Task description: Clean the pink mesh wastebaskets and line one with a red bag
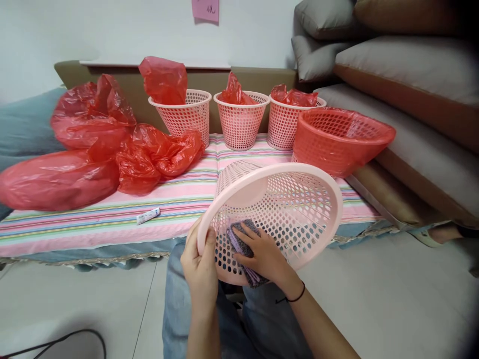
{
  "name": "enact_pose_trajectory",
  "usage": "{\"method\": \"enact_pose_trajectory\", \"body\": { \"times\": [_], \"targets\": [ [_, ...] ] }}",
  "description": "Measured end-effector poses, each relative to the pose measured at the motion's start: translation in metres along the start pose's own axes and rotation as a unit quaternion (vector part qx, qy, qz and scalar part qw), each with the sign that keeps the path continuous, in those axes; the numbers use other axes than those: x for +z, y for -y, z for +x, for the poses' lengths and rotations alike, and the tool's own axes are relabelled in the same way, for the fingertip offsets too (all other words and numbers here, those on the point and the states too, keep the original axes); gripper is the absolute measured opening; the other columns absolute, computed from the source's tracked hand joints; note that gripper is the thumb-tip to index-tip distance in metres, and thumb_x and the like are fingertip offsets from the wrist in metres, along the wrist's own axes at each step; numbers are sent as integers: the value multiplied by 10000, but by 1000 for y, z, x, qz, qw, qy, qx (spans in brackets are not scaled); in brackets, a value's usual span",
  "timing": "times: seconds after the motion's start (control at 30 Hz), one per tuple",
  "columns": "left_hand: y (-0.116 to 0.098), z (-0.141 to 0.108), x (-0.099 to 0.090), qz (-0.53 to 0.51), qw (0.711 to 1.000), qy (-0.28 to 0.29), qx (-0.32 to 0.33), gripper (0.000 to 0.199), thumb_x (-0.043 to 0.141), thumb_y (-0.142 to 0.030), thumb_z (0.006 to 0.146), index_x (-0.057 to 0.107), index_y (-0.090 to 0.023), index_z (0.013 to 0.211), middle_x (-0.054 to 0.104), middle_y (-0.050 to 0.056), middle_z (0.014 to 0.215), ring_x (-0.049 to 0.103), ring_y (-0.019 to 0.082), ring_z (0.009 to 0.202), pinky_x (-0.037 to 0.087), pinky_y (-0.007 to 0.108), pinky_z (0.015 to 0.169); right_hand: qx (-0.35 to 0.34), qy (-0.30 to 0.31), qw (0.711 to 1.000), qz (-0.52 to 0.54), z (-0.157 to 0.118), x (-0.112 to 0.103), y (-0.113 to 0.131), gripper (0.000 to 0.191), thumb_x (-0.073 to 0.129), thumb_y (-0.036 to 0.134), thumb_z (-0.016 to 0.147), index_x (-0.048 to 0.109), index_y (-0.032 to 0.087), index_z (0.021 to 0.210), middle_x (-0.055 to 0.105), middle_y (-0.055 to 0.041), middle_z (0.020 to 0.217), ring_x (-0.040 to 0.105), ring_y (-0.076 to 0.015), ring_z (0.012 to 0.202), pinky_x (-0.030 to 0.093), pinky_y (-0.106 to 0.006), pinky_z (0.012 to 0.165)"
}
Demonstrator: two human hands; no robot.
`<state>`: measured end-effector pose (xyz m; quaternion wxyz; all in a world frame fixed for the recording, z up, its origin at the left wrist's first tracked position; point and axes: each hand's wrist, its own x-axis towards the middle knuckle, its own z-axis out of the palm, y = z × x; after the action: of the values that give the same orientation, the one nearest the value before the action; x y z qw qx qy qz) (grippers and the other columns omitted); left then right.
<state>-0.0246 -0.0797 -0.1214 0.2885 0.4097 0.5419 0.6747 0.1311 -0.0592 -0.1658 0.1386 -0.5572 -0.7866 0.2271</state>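
Note:
A pale pink plastic wastebasket with mesh walls lies tilted over my knees, its mouth facing me. My left hand grips the rim at the left, thumb inside and the fingers behind mostly hidden. Inside the basket, my right hand presses a folded grey and purple cloth against the lower inner wall. Its fingers lie over the cloth, holding it.
Behind stand several pink baskets with red plastic bags; one bag-covered basket leans right. Red bags lie left. A small white tube rests on the striped bedcover. Cushions pile up at right. A black cable crosses the floor.

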Motion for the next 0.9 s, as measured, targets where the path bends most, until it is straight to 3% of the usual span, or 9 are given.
{"method": "enact_pose_trajectory", "body": {
  "times": [0.1, 0.27, 0.4, 0.5, 0.63, 0.77, 0.9],
  "targets": [
    [1, 2, -1, 5, 1000, -10, 0, 315, 709, -398, 867, 749, -216, 1121, 710, 77, 1228, 632, 265, 1178, 444, 394, 1064, -12, 33, 998, 45, -5, -11, 2, 752, 714, 341, 796, 440, 394, 1494, 376, 21, 1587, 399, -421, 1395, 314, -653, 1129],
    [1, 6, -4, 23, 1000, -18, 9, 328, 718, -422, 850, 759, -199, 1086, 719, 85, 1209, 644, 269, 1156, 451, 398, 1057, -136, 58, 972, 184, -14, -20, -3, 736, 632, 129, 701, 564, 321, 1409, 522, -7, 1492, 485, -278, 1372, 280, -514, 1203],
    [1, 8, -5, 33, 999, -4, 2, 344, 727, -441, 834, 763, -198, 1075, 737, 85, 1165, 654, 279, 1149, 466, 410, 1045, -189, 8, 944, 270, -10, -24, -14, 720, 525, 80, 675, 605, 259, 1368, 591, -30, 1425, 509, -226, 1361, 351, -449, 1182],
    [3, 7, -5, 18, 1000, 5, -2, 341, 725, -442, 837, 765, -198, 1073, 732, 91, 1186, 648, 282, 1167, 457, 423, 1062, -173, -56, 938, 295, 14, -35, -24, 686, 512, 101, 705, 602, 231, 1373, 579, -36, 1436, 500, -220, 1371, 348, -442, 1190],
    [5, 6, -4, -9, 1000, 17, -10, 349, 718, -427, 851, 748, -218, 1129, 699, 97, 1266, 625, 281, 1218, 430, 438, 1102, -122, -114, 958, 234, 69, -48, -34, 652, 507, 100, 749, 583, 197, 1390, 579, -46, 1439, 519, -203, 1350, 350, -390, 1190],
    [3, 8, -9, 35, 999, 21, 20, 328, 705, -426, 860, 750, -229, 1119, 718, 86, 1220, 641, 281, 1189, 456, 426, 1079, -74, -28, 993, 84, 113, -36, -40, 583, 557, 102, 790, 613, 222, 1358, 613, -35, 1404, 575, -202, 1275, 411, -335, 1123],
    [14, 7, -22, 73, 994, 57, 58, 346, 714, -425, 843, 737, -241, 1134, 723, 79, 1195, 646, 290, 1180, 476, 428, 1069, -36, 18, 999, 21, 121, -9, -45, 625, 681, 215, 769, 592, 266, 1385, 590, -61, 1427, 548, -310, 1280, 374, -496, 1127]
  ]
}}
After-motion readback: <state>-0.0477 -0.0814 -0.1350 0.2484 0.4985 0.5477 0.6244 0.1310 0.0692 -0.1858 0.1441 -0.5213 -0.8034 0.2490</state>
